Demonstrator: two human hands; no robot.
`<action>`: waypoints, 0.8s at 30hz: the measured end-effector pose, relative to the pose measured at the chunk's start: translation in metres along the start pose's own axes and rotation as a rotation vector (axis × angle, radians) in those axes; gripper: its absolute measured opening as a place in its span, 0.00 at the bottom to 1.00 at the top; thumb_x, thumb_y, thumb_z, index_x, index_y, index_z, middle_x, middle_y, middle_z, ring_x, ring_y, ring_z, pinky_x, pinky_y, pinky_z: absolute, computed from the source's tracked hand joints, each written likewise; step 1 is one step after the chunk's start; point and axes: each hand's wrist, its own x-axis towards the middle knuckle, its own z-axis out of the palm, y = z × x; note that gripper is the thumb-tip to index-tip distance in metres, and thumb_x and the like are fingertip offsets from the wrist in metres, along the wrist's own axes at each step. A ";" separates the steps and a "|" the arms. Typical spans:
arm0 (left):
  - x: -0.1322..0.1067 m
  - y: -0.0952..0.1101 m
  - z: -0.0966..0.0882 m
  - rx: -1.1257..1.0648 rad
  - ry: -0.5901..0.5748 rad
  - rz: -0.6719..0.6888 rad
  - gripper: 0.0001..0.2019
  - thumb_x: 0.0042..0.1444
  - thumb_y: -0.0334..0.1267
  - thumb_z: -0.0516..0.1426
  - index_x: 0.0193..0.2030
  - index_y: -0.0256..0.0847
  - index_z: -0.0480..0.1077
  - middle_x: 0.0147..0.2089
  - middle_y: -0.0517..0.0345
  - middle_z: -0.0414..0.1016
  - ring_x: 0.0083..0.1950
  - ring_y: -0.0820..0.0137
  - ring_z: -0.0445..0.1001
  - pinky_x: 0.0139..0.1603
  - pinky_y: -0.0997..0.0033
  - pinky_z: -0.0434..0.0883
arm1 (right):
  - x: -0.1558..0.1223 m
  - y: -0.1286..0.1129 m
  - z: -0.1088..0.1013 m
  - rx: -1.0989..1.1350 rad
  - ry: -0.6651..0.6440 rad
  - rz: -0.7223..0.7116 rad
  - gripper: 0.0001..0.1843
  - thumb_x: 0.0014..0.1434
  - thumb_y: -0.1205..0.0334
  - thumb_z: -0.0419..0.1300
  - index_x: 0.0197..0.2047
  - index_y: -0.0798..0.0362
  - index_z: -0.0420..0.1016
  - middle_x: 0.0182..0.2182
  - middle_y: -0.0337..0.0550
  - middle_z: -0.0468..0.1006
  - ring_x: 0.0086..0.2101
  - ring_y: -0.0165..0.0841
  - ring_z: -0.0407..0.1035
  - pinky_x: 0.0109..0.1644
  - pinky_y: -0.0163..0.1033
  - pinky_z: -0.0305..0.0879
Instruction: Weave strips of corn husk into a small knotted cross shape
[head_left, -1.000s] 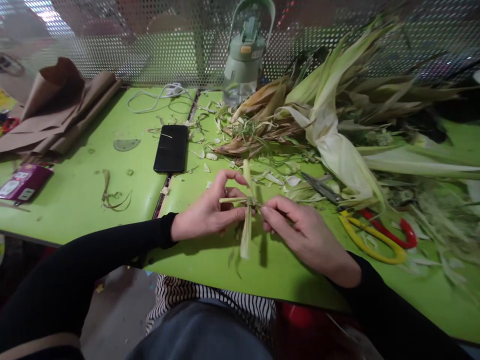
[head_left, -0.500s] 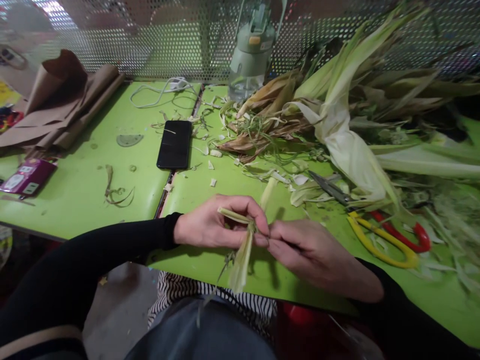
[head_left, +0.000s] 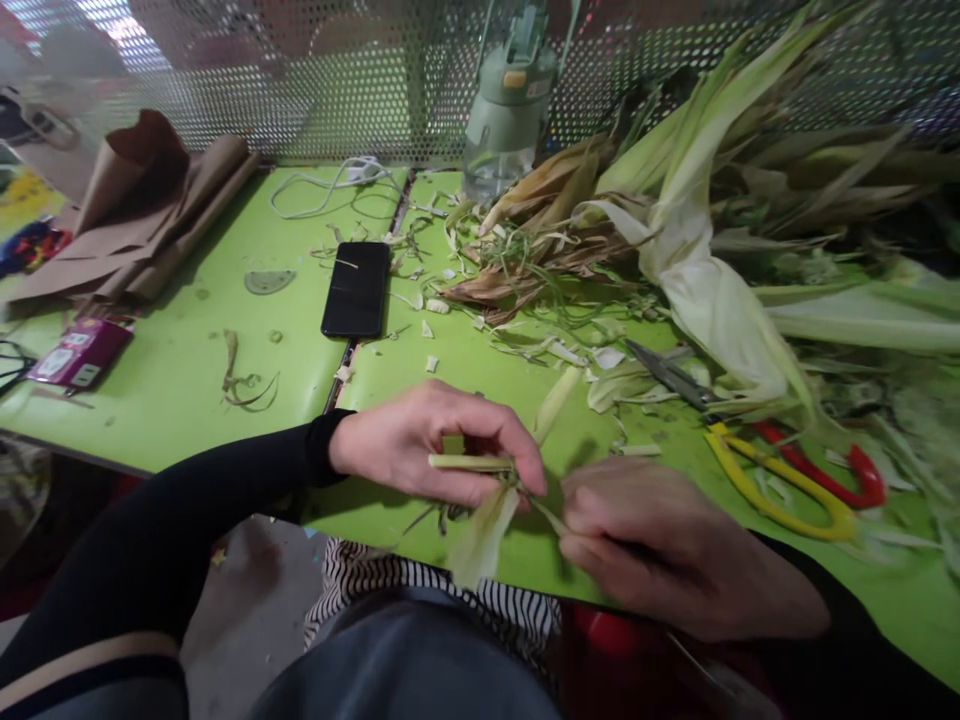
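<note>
Over the front edge of the green table, my left hand (head_left: 442, 440) pinches a small bundle of corn husk strips (head_left: 484, 535) between thumb and forefinger. One pale husk piece hangs down, another sticks up behind the fingers, and a narrow rolled one points left. A thin husk strand (head_left: 549, 518) runs from the pinch to my right hand (head_left: 667, 540), whose fingers are closed on its end and slightly blurred. Scissors (head_left: 780, 470) with a yellow and a red handle lie right of my hands, their blades partly against the husks.
A large heap of corn husks (head_left: 720, 290) covers the table's right side, with scraps around it. A black phone (head_left: 355, 290), a green water bottle (head_left: 507, 120), a white cable (head_left: 319, 190), brown paper (head_left: 150, 220) and a purple box (head_left: 81, 354) stand or lie farther left and back.
My right hand has pulled away to the right from my left, and the thin strand now shows stretched between them. The view has shifted slightly.
</note>
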 end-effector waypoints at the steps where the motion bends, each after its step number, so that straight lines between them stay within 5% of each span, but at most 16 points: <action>1: 0.001 -0.003 0.000 -0.005 0.011 0.007 0.08 0.58 0.36 0.63 0.43 0.36 0.76 0.40 0.50 0.81 0.37 0.73 0.78 0.39 0.76 0.74 | 0.000 0.003 -0.001 -0.005 0.002 0.019 0.21 0.68 0.60 0.52 0.22 0.50 0.60 0.17 0.33 0.63 0.20 0.26 0.57 0.26 0.36 0.53; 7: 0.007 -0.017 0.005 -0.086 0.124 0.020 0.13 0.54 0.34 0.66 0.44 0.34 0.72 0.40 0.52 0.81 0.42 0.72 0.80 0.47 0.72 0.76 | 0.006 0.017 -0.005 0.150 0.371 0.336 0.19 0.67 0.43 0.52 0.37 0.49 0.73 0.26 0.39 0.73 0.25 0.31 0.66 0.27 0.36 0.62; 11: 0.007 -0.017 0.008 -0.198 0.055 -0.017 0.09 0.55 0.30 0.65 0.42 0.35 0.72 0.42 0.51 0.82 0.45 0.71 0.81 0.50 0.69 0.77 | 0.013 0.014 0.005 0.390 0.372 0.368 0.15 0.61 0.45 0.62 0.35 0.49 0.74 0.29 0.39 0.75 0.30 0.32 0.70 0.33 0.36 0.69; 19: 0.006 -0.021 0.023 -0.305 0.010 -0.092 0.07 0.55 0.30 0.64 0.40 0.34 0.72 0.39 0.51 0.82 0.42 0.71 0.82 0.46 0.70 0.78 | 0.016 0.016 0.021 0.527 0.545 0.473 0.14 0.59 0.50 0.64 0.31 0.51 0.72 0.25 0.35 0.69 0.25 0.28 0.62 0.28 0.33 0.61; 24: 0.004 -0.023 0.035 -0.121 0.001 0.002 0.07 0.57 0.35 0.63 0.40 0.35 0.73 0.42 0.49 0.82 0.43 0.71 0.81 0.47 0.72 0.77 | 0.018 0.017 0.020 0.559 0.486 0.441 0.16 0.58 0.49 0.66 0.28 0.52 0.71 0.24 0.35 0.68 0.26 0.28 0.62 0.30 0.33 0.61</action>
